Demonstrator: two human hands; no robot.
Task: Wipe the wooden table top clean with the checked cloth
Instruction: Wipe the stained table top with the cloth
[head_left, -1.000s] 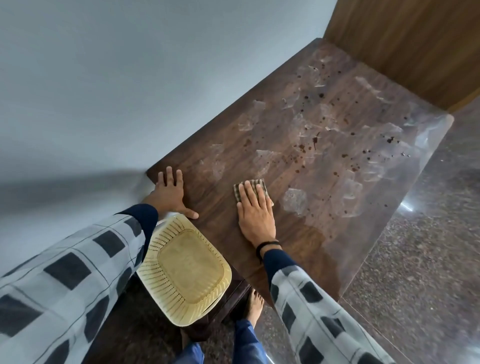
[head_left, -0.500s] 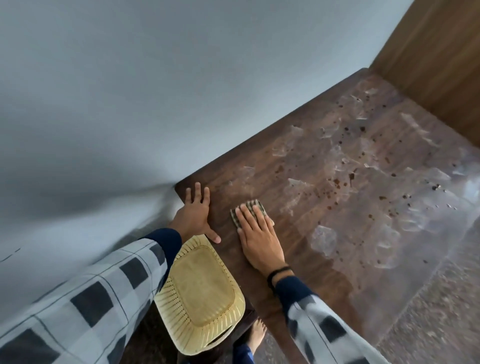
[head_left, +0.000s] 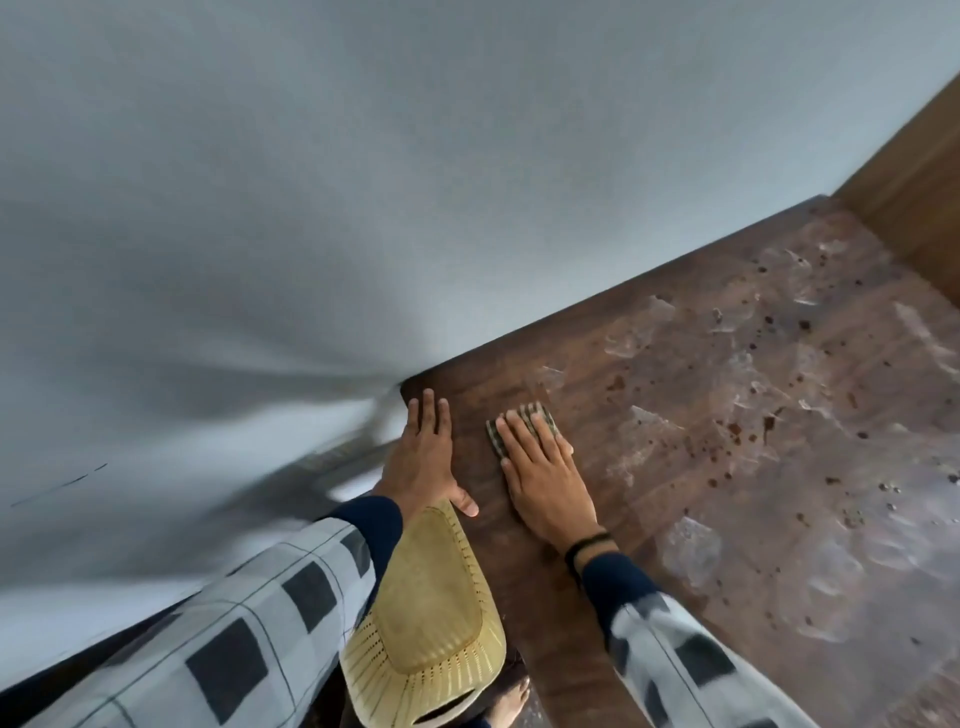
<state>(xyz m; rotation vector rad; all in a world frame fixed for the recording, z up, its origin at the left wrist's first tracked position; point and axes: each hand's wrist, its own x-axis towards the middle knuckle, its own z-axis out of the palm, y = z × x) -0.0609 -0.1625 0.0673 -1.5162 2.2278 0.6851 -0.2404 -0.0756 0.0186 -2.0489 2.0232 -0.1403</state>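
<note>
The wooden table top runs from the lower middle to the upper right, its far part covered with pale smears and dark crumbs. A small folded checked cloth lies near the table's left corner. My right hand presses flat on it with straight fingers, hiding most of it. My left hand rests flat on the table's corner edge, fingers straight, thumb spread toward the right hand.
A pale yellow slotted plastic basket hangs upside down below my left forearm at the table's near edge. A grey wall borders the table's left side. A wooden panel stands at the far end. A bare foot shows below.
The view has swung left and up, so the table sits further right in frame. My right hand and the cloth have slid closer to the left corner and my left hand.
</note>
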